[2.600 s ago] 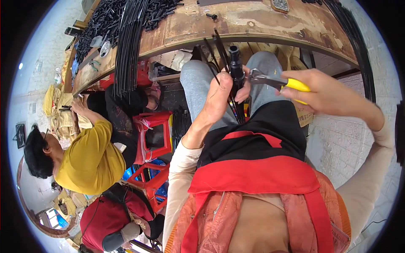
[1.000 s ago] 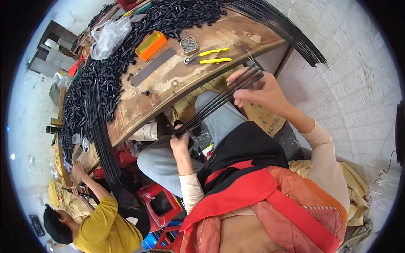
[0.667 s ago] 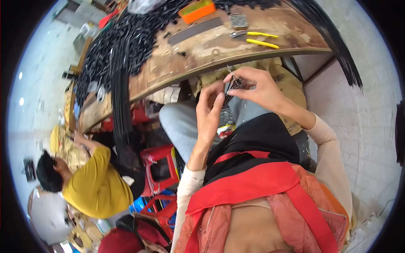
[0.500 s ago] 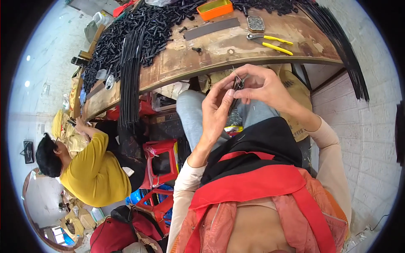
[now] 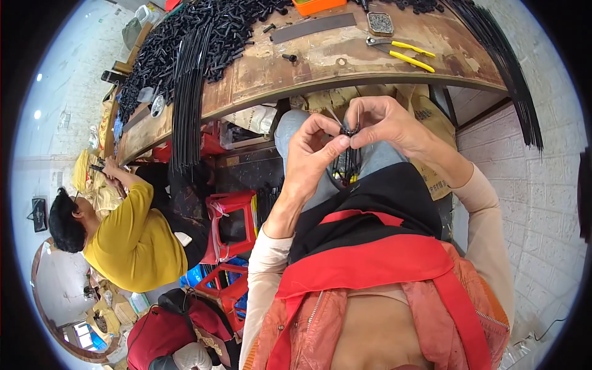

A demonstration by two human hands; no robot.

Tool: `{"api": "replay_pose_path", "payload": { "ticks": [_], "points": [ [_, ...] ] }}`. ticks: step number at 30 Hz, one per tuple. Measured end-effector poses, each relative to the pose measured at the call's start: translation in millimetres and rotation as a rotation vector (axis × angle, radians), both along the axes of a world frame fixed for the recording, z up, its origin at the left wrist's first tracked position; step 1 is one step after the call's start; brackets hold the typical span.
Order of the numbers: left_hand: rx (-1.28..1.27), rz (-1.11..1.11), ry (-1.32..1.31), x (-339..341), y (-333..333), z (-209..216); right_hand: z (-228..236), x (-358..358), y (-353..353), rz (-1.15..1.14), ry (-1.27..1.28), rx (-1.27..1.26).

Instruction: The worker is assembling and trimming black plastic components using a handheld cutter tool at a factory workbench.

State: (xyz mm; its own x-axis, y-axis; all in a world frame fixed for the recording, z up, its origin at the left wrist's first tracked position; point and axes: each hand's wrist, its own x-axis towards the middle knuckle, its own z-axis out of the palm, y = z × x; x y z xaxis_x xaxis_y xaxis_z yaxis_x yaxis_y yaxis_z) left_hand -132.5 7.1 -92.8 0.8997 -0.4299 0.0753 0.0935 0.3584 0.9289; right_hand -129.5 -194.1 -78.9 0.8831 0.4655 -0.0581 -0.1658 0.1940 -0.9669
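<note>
red stool (image 5: 233, 202) near co-worker (image 5: 135, 240) | orange box (image 5: 317, 7) on wooden table (image 5: 253, 81) | white wall (image 5: 539, 228), right

The left hand (image 5: 308, 153) and right hand (image 5: 394, 128) nearly meet, each pressing thumb to forefinger, the left thumb (image 5: 335, 145) just beside the right thumb (image 5: 367, 137). Below and left of these fingertips runs the left forearm (image 5: 282, 213); the right forearm (image 5: 455, 168) slants down rightward to a bent elbow (image 5: 493, 209).

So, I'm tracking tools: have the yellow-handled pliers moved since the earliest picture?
Yes, forward: from the right hand, the pliers crossed the front edge of the table onto its top.
</note>
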Motion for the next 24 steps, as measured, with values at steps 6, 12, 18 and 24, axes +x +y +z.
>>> {"api": "replay_pose_path", "payload": {
  "ticks": [6,12,18,24],
  "points": [
    [0.01,0.107,-0.083,-5.1,-4.7,9.0,-2.0,-11.1,12.0,-0.173,-0.06,0.227],
    [0.002,0.002,-0.005,4.6,3.3,12.0,-2.2,-16.3,14.4,-0.157,-0.057,0.173],
    [-0.124,-0.048,-0.063,11.4,4.3,7.6,-5.0,-8.4,18.5,-0.11,-0.121,0.285],
    [-0.243,-0.191,0.012,21.3,5.7,2.3,-12.9,10.2,14.9,0.157,0.0,0.522]
  ]
}}
